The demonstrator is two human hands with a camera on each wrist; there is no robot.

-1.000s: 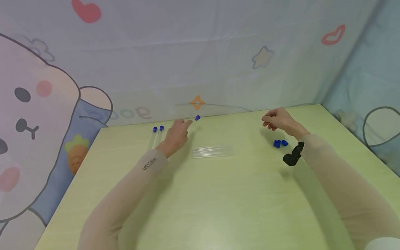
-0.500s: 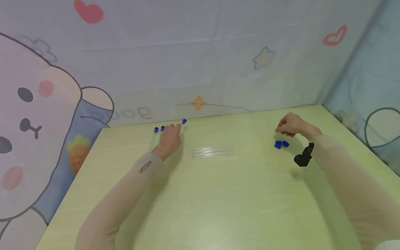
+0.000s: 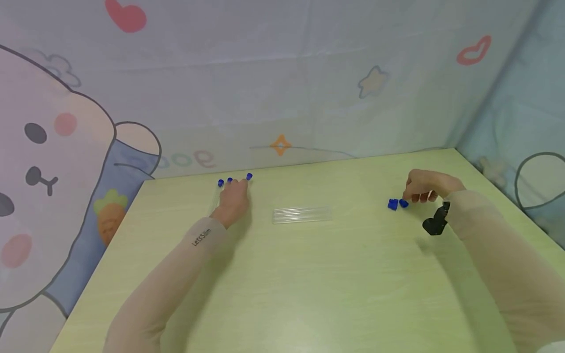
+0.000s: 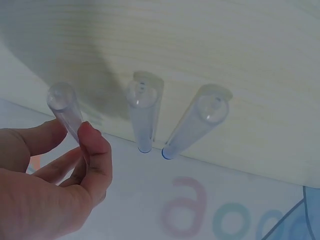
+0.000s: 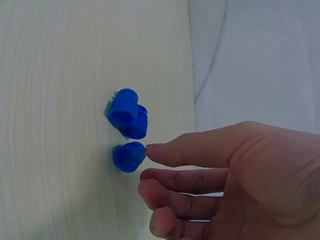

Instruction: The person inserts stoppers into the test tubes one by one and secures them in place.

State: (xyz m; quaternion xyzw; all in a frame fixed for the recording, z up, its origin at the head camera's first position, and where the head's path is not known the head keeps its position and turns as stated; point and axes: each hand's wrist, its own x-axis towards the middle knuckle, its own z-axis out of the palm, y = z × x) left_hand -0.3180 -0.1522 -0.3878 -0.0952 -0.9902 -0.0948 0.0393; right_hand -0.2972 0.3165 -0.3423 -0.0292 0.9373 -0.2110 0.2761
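My left hand (image 3: pixel 234 200) pinches a clear test tube (image 4: pixel 69 112) between thumb and fingers; its blue cap (image 3: pixel 249 176) points to the back of the table. Beside it lie two more capped test tubes (image 4: pixel 143 117), partly covered by the hand in the head view. At the right, my right hand (image 3: pixel 423 185) is lowered beside three loose blue caps (image 3: pixel 393 204). In the right wrist view its thumb tip reaches the edge of the nearest cap (image 5: pixel 128 157), with the fingers loosely bent and not around it. Two other caps (image 5: pixel 124 107) lie touching each other.
Several clear tubes without visible caps (image 3: pixel 301 214) lie side by side in the middle of the pale wooden table (image 3: pixel 309 284). A printed cloth (image 3: pixel 318 98) hangs along the back edge, and another (image 3: pixel 529 122) along the right side.
My left hand has carried the capped test tube leftward, close to the two lying tubes. My right hand has moved right and down to the loose caps.
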